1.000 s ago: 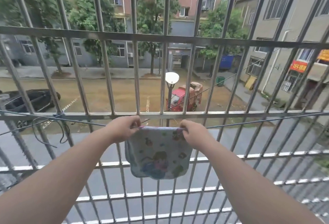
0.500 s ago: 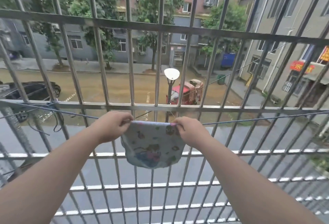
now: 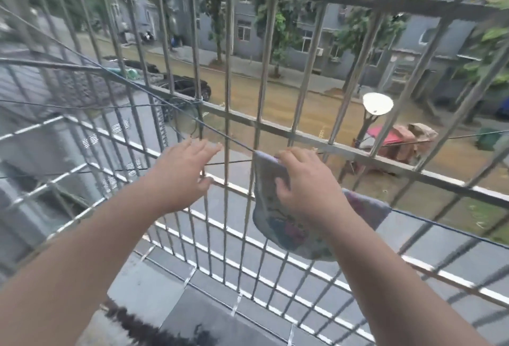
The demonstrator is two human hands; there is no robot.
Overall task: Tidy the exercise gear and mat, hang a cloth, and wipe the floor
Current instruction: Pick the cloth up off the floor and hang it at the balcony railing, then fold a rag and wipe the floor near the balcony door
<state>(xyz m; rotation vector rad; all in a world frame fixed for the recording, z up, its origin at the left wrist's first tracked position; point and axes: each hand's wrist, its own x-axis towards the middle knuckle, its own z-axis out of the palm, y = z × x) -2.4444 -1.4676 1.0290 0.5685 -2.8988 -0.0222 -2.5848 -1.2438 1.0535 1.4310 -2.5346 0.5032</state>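
Note:
A small pale-blue cloth point(image 3: 278, 224) with a cartoon print hangs over a thin blue line point(image 3: 446, 226) strung inside the metal window grille point(image 3: 325, 140). My right hand point(image 3: 305, 183) lies on the cloth near its top, fingers curved over the fold at the line and thumb against the fabric. My left hand point(image 3: 183, 171) is off the cloth, to its left, with fingers spread and relaxed in front of the bars, holding nothing.
The grille's vertical bars and horizontal rails enclose the space on all sides, with a barred floor point(image 3: 248, 271) below. A knot of wire point(image 3: 198, 102) sits on the rail at left. Street, a dark car point(image 3: 190, 88) and a lamp point(image 3: 377, 103) lie far below.
My left hand has let go of the cloth and moved left with fingers spread. The right hand stays on the cloth. The view has swung left and tilted.

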